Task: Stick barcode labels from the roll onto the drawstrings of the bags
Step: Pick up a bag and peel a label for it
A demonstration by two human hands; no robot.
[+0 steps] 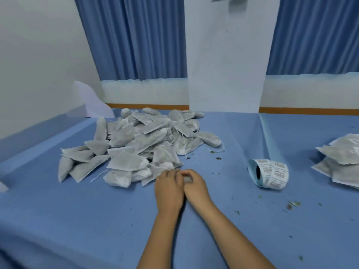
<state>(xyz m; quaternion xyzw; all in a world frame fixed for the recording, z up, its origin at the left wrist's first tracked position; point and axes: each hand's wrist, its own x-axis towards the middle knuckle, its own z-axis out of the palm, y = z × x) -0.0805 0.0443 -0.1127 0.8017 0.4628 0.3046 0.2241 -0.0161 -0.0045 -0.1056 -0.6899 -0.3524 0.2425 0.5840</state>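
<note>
L hand (169,183) & R hand (194,184) met just beside pile of drawstring bags (136,144), fingers curled together, whatever they pinched too blurred to tell, label roll (270,174) lay to R on blue table (77,220), labelled bags (340,162) stacked far R

What lies between the fingers of the left hand (168,184) and the right hand (195,184) is blurred and cannot be made out. The stack of bags (339,162) at the surface's right edge is cut off by the frame. The print on the roll (271,172) cannot be read.
</note>
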